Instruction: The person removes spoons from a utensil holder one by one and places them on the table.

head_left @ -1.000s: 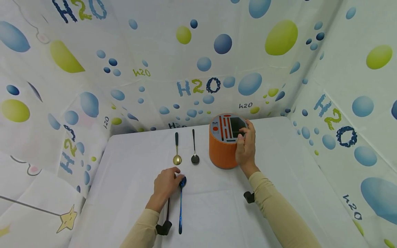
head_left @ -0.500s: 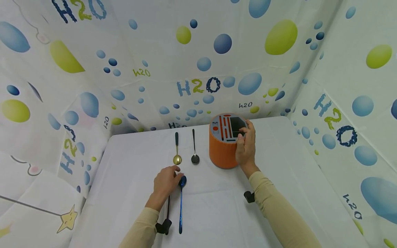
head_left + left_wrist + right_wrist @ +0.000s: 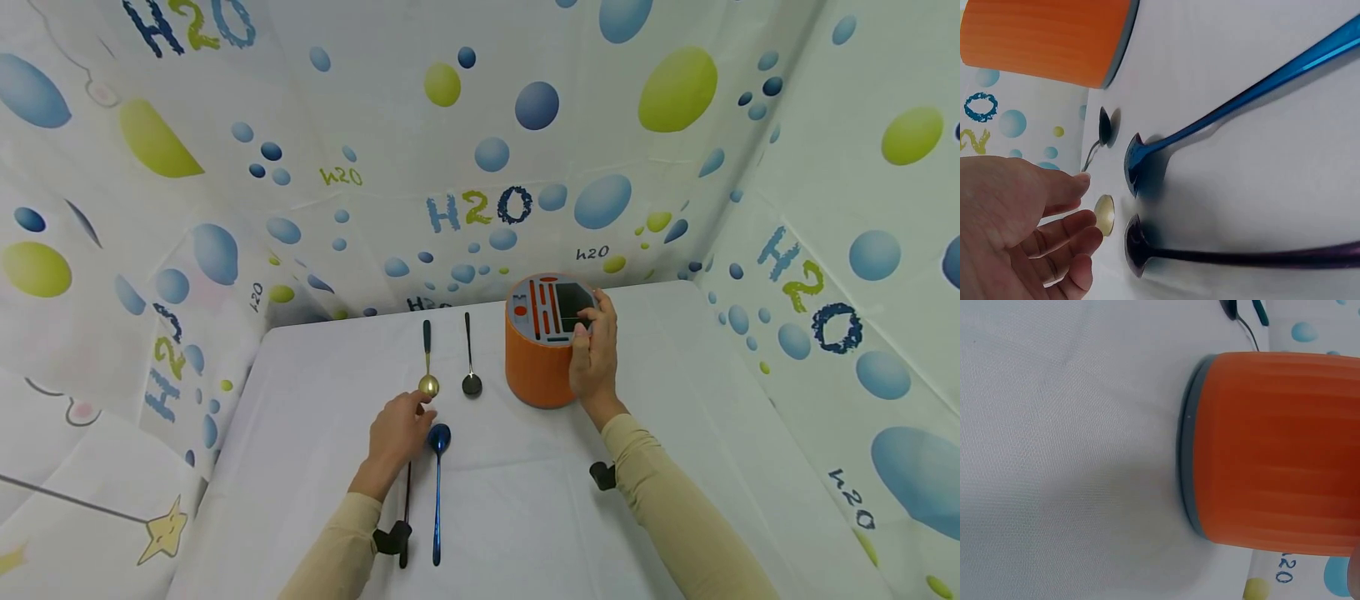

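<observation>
My left hand [image 3: 397, 429], fingers loosely bent and holding nothing, hovers with its fingertips right at the bowl of a gold spoon [image 3: 428, 385] with a dark green handle. In the left wrist view the gold bowl [image 3: 1105, 215] shows just past the fingers. Under that hand lies a dark long-handled spoon [image 3: 1138, 247], its bowl hidden in the head view. Beside it is a long blue spoon [image 3: 438, 500]. My right hand [image 3: 596, 358] grips the rim of an upright orange utensil holder [image 3: 536, 375], which has a grey slotted top.
A small dark spoon [image 3: 472, 385] lies between the gold spoon and the holder. Everything rests on a white cloth-covered table [image 3: 510, 517]. Behind and to both sides hang white sheets [image 3: 405, 117] printed with blue and green drops.
My left hand has moved forward, away from the blue spoon's bowl and up to the gold spoon's bowl. My right hand and the utensil holder have stayed in place.
</observation>
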Demonstrator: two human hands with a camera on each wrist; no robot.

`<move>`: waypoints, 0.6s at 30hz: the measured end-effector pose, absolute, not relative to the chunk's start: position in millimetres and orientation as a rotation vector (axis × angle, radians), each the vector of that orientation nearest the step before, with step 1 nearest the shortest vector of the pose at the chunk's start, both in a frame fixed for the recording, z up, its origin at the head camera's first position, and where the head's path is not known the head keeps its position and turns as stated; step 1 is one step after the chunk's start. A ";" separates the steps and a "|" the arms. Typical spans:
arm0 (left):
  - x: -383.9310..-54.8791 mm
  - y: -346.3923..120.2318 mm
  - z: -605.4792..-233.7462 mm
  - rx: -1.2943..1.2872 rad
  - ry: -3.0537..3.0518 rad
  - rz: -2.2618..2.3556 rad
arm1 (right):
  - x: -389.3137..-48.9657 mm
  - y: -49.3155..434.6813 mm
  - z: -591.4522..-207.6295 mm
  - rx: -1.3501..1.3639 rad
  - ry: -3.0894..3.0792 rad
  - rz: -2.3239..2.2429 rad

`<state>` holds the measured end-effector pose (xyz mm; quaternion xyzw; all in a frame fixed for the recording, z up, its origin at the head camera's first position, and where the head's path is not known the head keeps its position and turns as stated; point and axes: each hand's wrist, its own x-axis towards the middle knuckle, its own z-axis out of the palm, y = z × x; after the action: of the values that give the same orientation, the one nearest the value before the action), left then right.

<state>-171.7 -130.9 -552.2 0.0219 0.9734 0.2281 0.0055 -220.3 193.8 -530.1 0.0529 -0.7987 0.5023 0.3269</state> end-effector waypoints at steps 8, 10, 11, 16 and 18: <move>-184.7 -135.0 -551.3 0.040 3.027 0.755 | -220.6 194.1 -530.2 0.130 -2.094 1.304; -188.2 -134.4 -550.5 0.038 3.029 0.778 | -220.7 194.2 -530.2 0.131 -2.089 1.306; -190.0 -133.9 -550.2 0.035 3.030 0.790 | -220.7 194.2 -530.3 0.132 -2.087 1.308; -198.5 -131.7 -550.4 -0.007 3.020 0.816 | -221.1 194.0 -531.2 0.142 -2.077 1.314; -201.8 -131.5 -551.5 -0.015 3.017 0.813 | -221.2 193.8 -531.2 0.145 -2.077 1.314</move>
<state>-201.8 -131.5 -551.5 -0.0049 0.9655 0.2602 0.0082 -221.2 193.8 -531.2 0.0557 -0.7955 0.5031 0.3332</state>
